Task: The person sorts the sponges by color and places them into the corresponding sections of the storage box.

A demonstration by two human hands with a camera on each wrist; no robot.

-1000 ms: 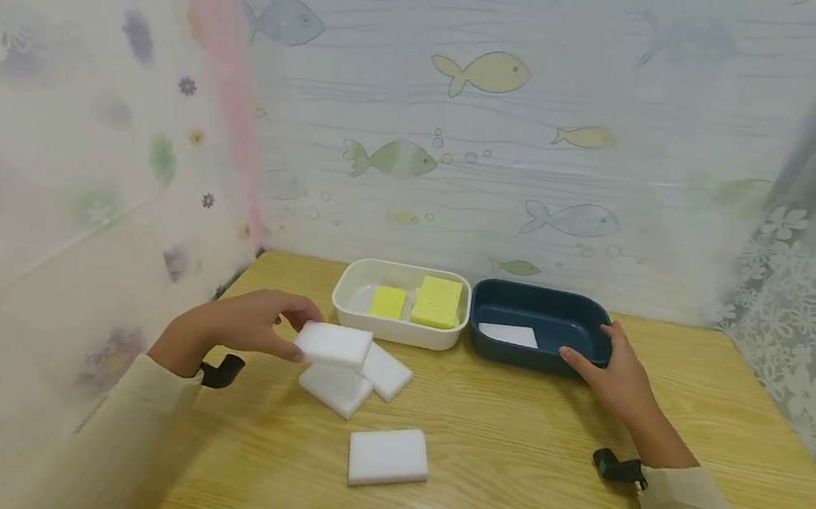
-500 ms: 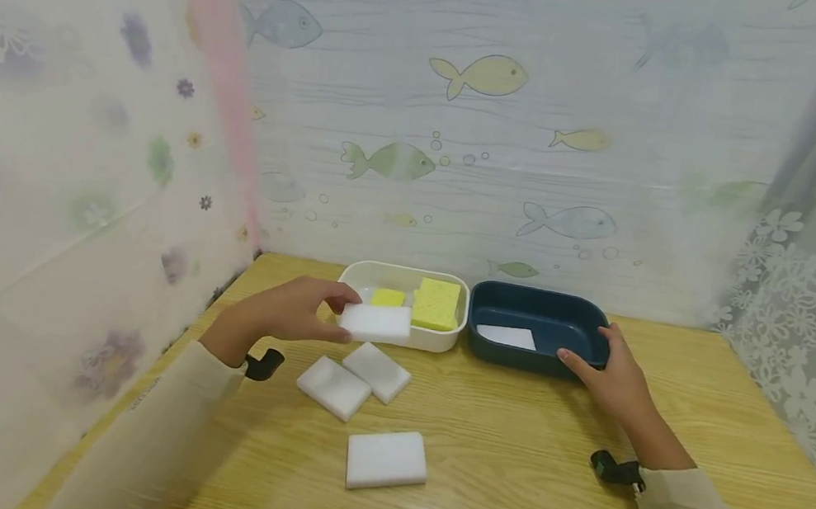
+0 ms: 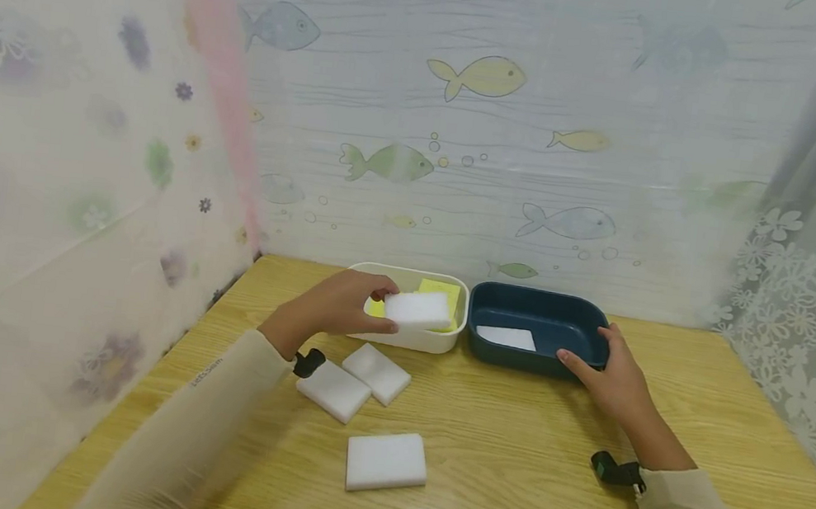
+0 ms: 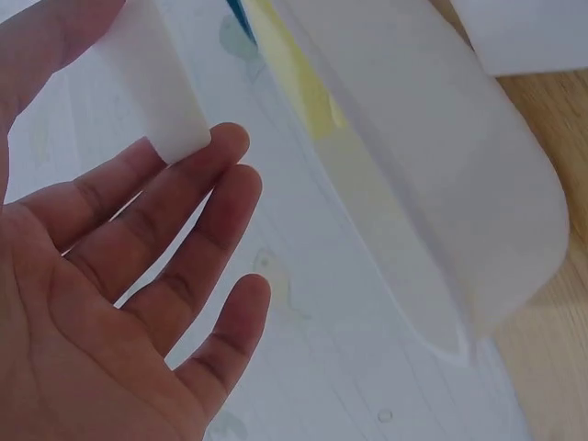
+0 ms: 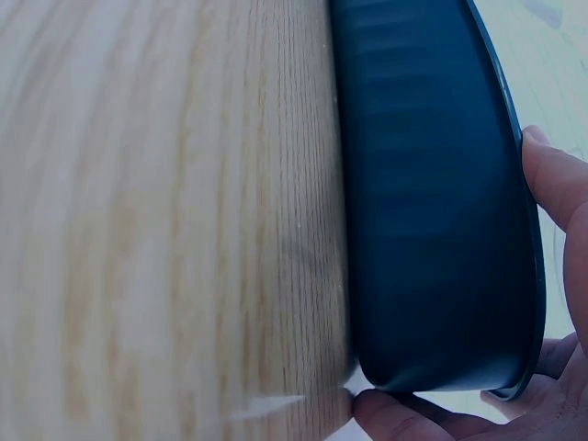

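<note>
My left hand (image 3: 343, 302) pinches a white sponge (image 3: 420, 309) between thumb and fingers, above the white container (image 3: 406, 341). Partly hidden behind that sponge are yellow sponges (image 3: 442, 288) inside the container. In the left wrist view the held sponge (image 4: 163, 87) is seen edge-on, and the lower fingers (image 4: 234, 211) are spread free of it. My right hand (image 3: 617, 380) grips the right end of the dark blue container (image 3: 581, 310), its thumb at the front rim. One white sponge (image 3: 506, 337) lies inside the blue container, toward its left end.
Two white sponges, a right one (image 3: 376, 373) and a left one (image 3: 332, 392), lie together in front of the white container. Another white sponge (image 3: 386, 461) lies nearer the front of the wooden table (image 3: 505, 464). A fish-patterned curtain (image 3: 394, 104) hangs behind.
My left hand has carried the white sponge rightward and up from above the loose sponges to over the white container. The right hand stays on the blue container.
</note>
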